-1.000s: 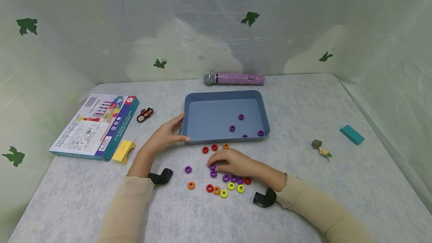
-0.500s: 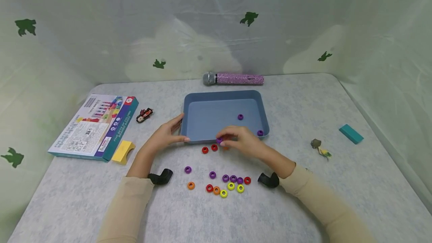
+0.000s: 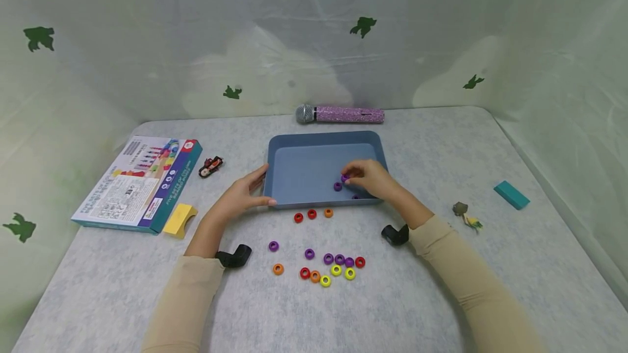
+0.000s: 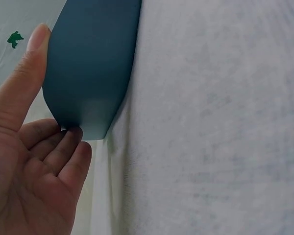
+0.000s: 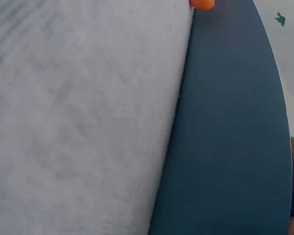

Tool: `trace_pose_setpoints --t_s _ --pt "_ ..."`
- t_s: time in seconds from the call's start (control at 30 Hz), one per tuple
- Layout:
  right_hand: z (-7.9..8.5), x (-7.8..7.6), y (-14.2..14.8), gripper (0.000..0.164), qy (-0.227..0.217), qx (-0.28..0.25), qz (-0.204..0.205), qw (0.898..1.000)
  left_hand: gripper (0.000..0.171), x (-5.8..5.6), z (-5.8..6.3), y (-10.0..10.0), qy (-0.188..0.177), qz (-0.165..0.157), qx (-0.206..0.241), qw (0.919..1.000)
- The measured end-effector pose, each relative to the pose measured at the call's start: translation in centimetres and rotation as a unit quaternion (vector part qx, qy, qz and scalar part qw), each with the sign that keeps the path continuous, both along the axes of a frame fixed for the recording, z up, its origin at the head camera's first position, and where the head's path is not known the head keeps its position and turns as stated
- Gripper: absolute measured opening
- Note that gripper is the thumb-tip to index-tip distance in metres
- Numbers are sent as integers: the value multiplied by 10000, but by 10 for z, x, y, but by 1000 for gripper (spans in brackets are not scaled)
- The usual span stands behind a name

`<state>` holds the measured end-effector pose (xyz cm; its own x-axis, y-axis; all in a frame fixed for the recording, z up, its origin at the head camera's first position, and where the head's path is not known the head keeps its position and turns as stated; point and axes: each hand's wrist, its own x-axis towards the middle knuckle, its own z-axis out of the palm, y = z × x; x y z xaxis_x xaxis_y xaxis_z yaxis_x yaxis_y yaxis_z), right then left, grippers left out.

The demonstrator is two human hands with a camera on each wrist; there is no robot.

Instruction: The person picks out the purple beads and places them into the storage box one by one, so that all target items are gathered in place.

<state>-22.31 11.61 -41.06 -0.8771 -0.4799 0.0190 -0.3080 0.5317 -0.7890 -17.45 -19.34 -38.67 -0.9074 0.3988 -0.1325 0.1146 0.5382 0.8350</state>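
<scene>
In the head view, my left hand [image 3: 241,194] holds the near left corner of a blue rectangular tray [image 3: 304,140], thumb on the front wall and fingers along the side. The left wrist view shows that thumb [image 4: 32,68] straight against the tray wall [image 4: 93,54]. My right hand [image 3: 370,177] is inside the tray's right part, pinching a purple bead [image 3: 345,177] between thumb and fingertips. Close by, another purple bead [image 3: 337,186] lies on the tray floor, and one more [image 3: 355,197] shows partly behind the front wall. The right wrist view catches mostly the tray wall [image 5: 225,122].
Before the tray lie several loose beads: purple [image 3: 328,259], red [image 3: 298,217], orange [image 3: 278,269] and yellow [image 3: 350,273]. A glittery microphone [image 3: 343,114] is behind it. Leftward are a flat box [image 3: 132,184], yellow block [image 3: 180,220] and small toy [image 3: 211,166]; rightward, a teal block [image 3: 512,195].
My right hand has picked up a purple bead from the table and carried it forward, over the front wall into the tray. The left hand stays at the tray's corner.
</scene>
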Motion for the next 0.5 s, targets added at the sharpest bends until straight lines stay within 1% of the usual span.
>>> trace_pose_setpoints --t_s 0.27,0.4,0.5 --pt "-3 -1 0 19 -153 611 179 9979 85 -1 -1 0 -22 18 8 10000" --pt "-3 -2 -1 20 -118 678 179 9975 85 0 -1 0 -26 33 -19 10000" --pt "1 1 -2 24 -15 663 189 9976 86 -1 -2 0 -24 36 -32 10000"
